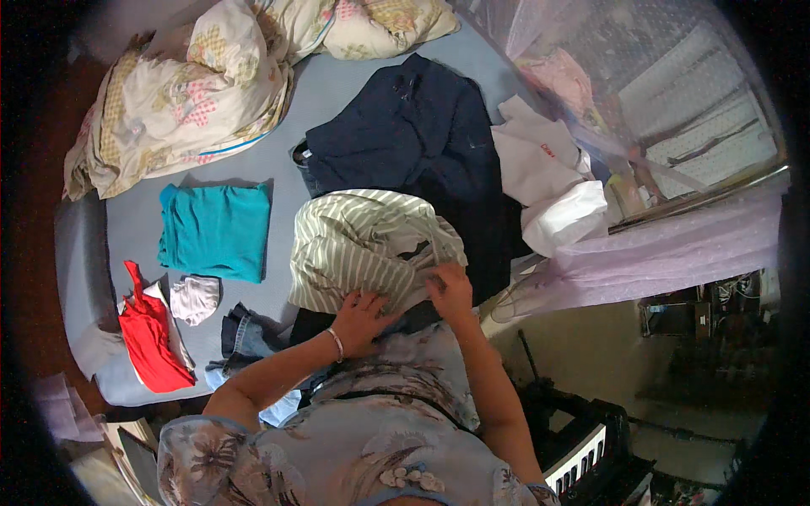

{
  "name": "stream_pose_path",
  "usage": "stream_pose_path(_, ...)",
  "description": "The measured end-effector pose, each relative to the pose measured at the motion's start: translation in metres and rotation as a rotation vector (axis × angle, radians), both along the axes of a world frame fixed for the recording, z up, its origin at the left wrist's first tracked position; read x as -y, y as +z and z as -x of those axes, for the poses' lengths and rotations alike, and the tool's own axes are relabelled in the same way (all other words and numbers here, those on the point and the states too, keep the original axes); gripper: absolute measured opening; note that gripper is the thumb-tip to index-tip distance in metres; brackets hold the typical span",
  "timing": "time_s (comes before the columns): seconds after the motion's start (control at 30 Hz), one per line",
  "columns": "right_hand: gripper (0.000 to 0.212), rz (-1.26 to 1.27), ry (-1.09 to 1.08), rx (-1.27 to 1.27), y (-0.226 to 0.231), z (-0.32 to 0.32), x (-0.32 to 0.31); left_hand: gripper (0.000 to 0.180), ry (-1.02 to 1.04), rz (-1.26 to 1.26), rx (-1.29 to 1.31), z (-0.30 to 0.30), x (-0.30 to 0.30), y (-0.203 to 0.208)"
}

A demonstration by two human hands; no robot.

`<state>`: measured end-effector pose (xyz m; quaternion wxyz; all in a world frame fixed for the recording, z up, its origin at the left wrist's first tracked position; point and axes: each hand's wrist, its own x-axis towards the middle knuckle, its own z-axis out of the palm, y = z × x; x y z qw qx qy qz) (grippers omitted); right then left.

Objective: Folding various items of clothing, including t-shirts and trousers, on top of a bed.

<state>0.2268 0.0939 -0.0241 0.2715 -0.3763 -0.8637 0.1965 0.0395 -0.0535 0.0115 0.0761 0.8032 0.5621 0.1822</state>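
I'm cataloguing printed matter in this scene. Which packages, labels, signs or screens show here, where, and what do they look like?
White garment: right of the dark jacket on the bed, with a small red print on its upper part, too small to make out.
No packages, signs or screens can be made out; the clutter at right is too dim to tell.

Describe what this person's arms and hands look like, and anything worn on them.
Both forearms are bare, entering from the lower edge. The left hand has a thin light-coloured bracelet at the wrist. The right hand shows no ring or band. Short sleeves belong to a pale blue floral garment.
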Motion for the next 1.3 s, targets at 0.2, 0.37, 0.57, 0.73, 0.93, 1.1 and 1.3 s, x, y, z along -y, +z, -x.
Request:
stream_pose_path(0.2,0.031,-0.093,-0.233,0.565,0.014,0.021,-0.013,0.031,-0.142,0.287,0.008,0.035,-0.015,0.023)
stream_pose_path(0.37,0.034,0.022,-0.341,0.517,0.064,0.023,-0.049,0.006,0.174,0.133,0.829,0.077,-0.031,0.101)
stream_pose_path(0.57,0.030,-0.088,-0.433,0.445,0.180,0.016,-0.132,0.019,0.734,-0.442,0.790,0.168,-0.085,0.183)
stream_pose_path(0.73,0.020,-0.063,-0.281,0.105,0.279,0.021,-0.153,0.024,0.755,-0.307,0.212,0.232,-0.134,0.225)
stream_pose_path(0.93,0.020,0.373,-0.273,-0.509,0.330,0.032,-0.137,0.039,0.483,0.119,0.089,0.213,-0.152,0.254)
stream_pose_path(1.1,0.022,0.609,-0.156,-0.867,0.329,0.049,-0.124,0.060,0.196,0.095,0.167,0.155,-0.157,0.213)
stream_pose_path(1.3,0.020,0.380,-0.131,-0.613,0.314,0.077,-0.105,0.032,0.038,0.378,0.651,0.044,-0.181,0.126)
